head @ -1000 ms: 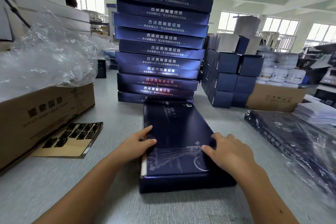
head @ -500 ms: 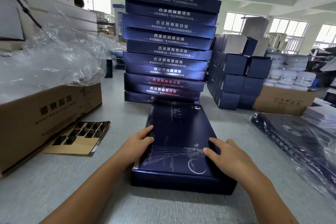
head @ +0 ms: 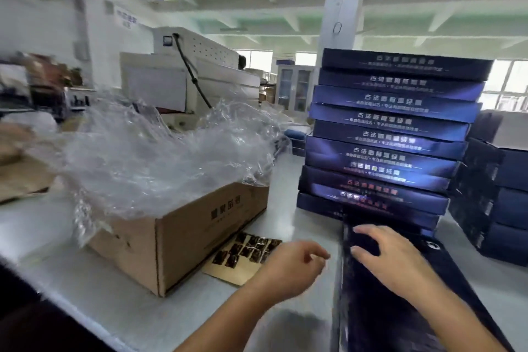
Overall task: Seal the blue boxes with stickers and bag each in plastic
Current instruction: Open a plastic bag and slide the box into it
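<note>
One blue box [head: 371, 311] lay flat on the desk [head: 85, 280], far end at the foot of the stack of blue boxes [head: 385, 137]. We noted the right hand [head: 391, 254] spread on its lid, and the left hand [head: 288, 268] loosely curled and empty by the sticker sheet [head: 245, 254].

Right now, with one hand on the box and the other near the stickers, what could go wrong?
1. The stack behind the box is tall and uneven; a push from the right hand might topple it.
2. Only that hand steadies the box, so it may slide if the left hand goes for the stickers.
3. Loose plastic spills over the carton and could snag an arm.
</note>
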